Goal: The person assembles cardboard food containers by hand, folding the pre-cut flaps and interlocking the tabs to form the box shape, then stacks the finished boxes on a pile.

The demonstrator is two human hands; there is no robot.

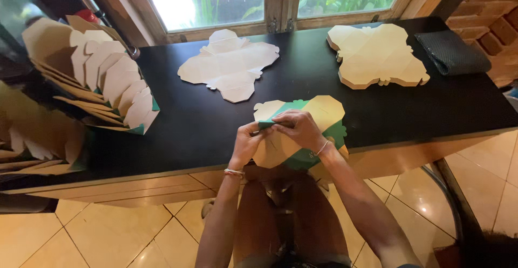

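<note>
Both hands, left hand [245, 143] and right hand [298, 129], pinch a green-and-cream box blank [310, 133] at the black counter's [194, 122] edge.

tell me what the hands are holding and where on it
Both hands, left and right, hold a flat green-and-tan cardboard box blank by a folded flap at its near left edge.

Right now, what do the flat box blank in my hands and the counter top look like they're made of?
Box blank: thin cardboard, matte tan with green print; it creases sharply where both hands fold it. Counter top: smooth black surface with a slight sheen, perhaps laminate or painted board; hard to tell.
</note>
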